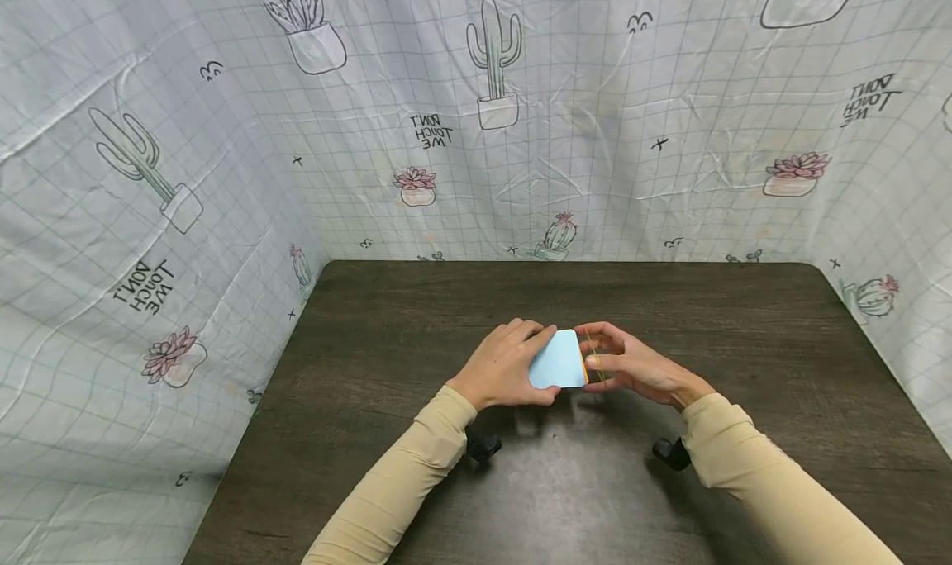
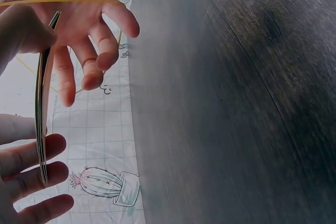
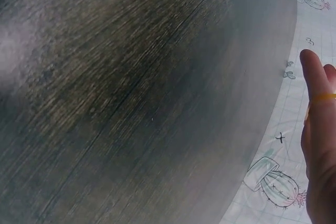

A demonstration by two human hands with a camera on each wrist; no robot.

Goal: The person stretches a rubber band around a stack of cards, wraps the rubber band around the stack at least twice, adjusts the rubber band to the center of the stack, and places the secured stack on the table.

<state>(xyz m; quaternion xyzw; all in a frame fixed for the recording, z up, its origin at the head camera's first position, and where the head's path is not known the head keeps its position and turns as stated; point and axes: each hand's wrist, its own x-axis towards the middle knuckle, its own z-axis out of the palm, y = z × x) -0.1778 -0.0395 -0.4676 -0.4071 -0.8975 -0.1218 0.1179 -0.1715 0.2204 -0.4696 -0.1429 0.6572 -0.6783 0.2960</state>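
My left hand (image 1: pixel 506 368) grips a thin stack of rounded-corner cards (image 1: pixel 559 360), light blue on the face and orange along one edge. Edge-on in the left wrist view, the cards (image 2: pixel 41 98) stand between the thumb on one side and the fingers on the other. Just right of the cards is my right hand (image 1: pixel 641 368), its fingers spread apart inside a yellow rubber band (image 2: pixel 68 0). That band stretches across the thumb and around the fingers, and in the right wrist view the rubber band (image 3: pixel 324 97) crosses one digit. Both hands are above the table.
A dark wood-grain table (image 1: pixel 402 317) lies below the hands. Behind it and along the sides hangs a white curtain (image 1: pixel 595 119) printed with a grid and cacti. Each wrist carries a small black device, one being the left wrist device (image 1: pixel 483 447).
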